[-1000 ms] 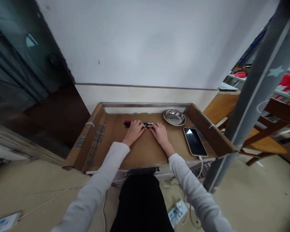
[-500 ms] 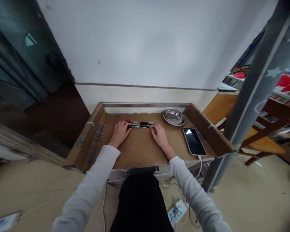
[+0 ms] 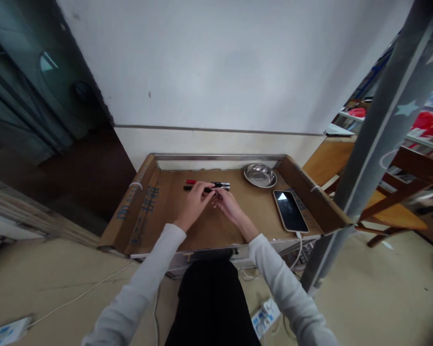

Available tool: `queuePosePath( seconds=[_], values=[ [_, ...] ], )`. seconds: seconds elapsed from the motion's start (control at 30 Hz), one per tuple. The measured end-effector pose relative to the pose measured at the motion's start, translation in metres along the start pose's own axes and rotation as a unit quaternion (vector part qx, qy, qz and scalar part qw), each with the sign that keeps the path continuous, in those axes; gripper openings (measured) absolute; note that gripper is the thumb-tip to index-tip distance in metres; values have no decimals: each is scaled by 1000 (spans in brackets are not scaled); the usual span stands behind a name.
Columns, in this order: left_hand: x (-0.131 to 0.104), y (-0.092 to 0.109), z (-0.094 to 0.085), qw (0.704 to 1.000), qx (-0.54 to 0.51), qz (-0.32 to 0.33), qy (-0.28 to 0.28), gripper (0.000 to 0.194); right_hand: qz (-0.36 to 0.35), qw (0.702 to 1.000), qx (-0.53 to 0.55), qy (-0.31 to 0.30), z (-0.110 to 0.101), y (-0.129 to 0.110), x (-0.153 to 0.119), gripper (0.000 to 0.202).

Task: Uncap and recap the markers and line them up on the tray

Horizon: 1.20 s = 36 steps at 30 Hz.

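My left hand (image 3: 197,201) is closed, its fingertips pinching a black pen (image 3: 207,190) over the middle of the cardboard. Close against it, my right hand (image 3: 228,203) has its thumb and fingers drawn together at the pen's end; what they hold is too small to tell. Just behind the hands lies a red pen (image 3: 190,181), partly covered by my left fingers. Another black pen end (image 3: 187,188) sticks out left of that hand. To the right, a black pen with a silvery end (image 3: 222,184) lies beyond my right fingertips.
A cardboard-lined tray table (image 3: 173,230) with raised sides stands against a white wall board (image 3: 216,72). At its right are a steel bowl (image 3: 260,176) and a phone (image 3: 290,211) with a white cable. A grey post (image 3: 375,120) and wooden chair (image 3: 397,206) stand at right.
Both hands have moved inward from either side of the pens and now meet in the middle, in front of the remaining pens. The bowl and phone have stayed put.
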<state>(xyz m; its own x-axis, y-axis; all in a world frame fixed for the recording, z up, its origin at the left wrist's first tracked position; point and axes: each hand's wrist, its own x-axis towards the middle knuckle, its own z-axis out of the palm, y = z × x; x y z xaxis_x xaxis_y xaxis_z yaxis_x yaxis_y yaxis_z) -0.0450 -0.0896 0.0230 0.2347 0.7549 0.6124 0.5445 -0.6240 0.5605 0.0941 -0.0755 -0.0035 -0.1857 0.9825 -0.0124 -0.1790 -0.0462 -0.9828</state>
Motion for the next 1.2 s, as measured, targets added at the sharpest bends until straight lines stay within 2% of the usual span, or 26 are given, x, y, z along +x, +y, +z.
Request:
queuePosePath(
  seconds=[0.03, 0.07, 0.17, 0.27, 0.4, 0.57, 0.63, 0.67, 0.77, 0.83, 0.9, 0.97, 1.07, 1.13, 1.2],
  values=[
    [2, 5, 7, 999, -12, -16, 43, 25, 31, 998, 46, -16, 1, 1, 1, 24],
    [4, 9, 13, 998, -24, -22, 57, 27, 50, 995, 81, -26, 2, 1, 2, 23],
    [9, 16, 25, 999, -45, 1, 31, 29, 86, 984, 155, -24, 1, 0, 1, 24],
    [12, 14, 24, 999, -51, -1, 14, 29, 118, 972, 202, -15, -7, -2, -1, 24],
    [15, -2, 17, 986, -113, -96, 71, 24, 144, 960, 234, -57, -25, -6, -4, 21],
    [15, -34, 21, 915, -306, -219, 146, 29, 169, 952, 248, -63, -43, -7, -12, 20],
    [12, -44, 23, 900, -328, -243, 151, 28, 165, 957, 232, -53, -51, -7, -17, 21],
    [10, -47, 24, 902, -330, -244, 136, 27, 157, 962, 217, -47, -56, -7, -19, 22],
    [3, -49, 27, 935, -289, -201, 31, 23, 101, 982, 155, -25, -67, -7, -22, 19],
    [1, -45, 29, 966, -211, -138, -53, 17, 38, 995, 93, 3, -69, -7, -22, 20],
    [1, -40, 31, 986, -104, -61, -115, 11, -42, 998, -28, 37, -65, -6, -21, 23],
    [4, -36, 33, 991, -7, 1, -136, 9, -119, 978, -168, 30, -56, -5, -20, 25],
    [9, -36, 35, 988, 70, 44, -127, 11, -198, 917, -342, -50, -44, -2, -20, 28],
    [10, -38, 33, 987, 87, 57, -123, 13, -229, 881, -406, -81, -42, 0, -19, 31],
    [9, -41, 29, 986, 94, 69, -118, 15, -255, 858, -439, -79, -46, 1, -19, 34]
  ],
)
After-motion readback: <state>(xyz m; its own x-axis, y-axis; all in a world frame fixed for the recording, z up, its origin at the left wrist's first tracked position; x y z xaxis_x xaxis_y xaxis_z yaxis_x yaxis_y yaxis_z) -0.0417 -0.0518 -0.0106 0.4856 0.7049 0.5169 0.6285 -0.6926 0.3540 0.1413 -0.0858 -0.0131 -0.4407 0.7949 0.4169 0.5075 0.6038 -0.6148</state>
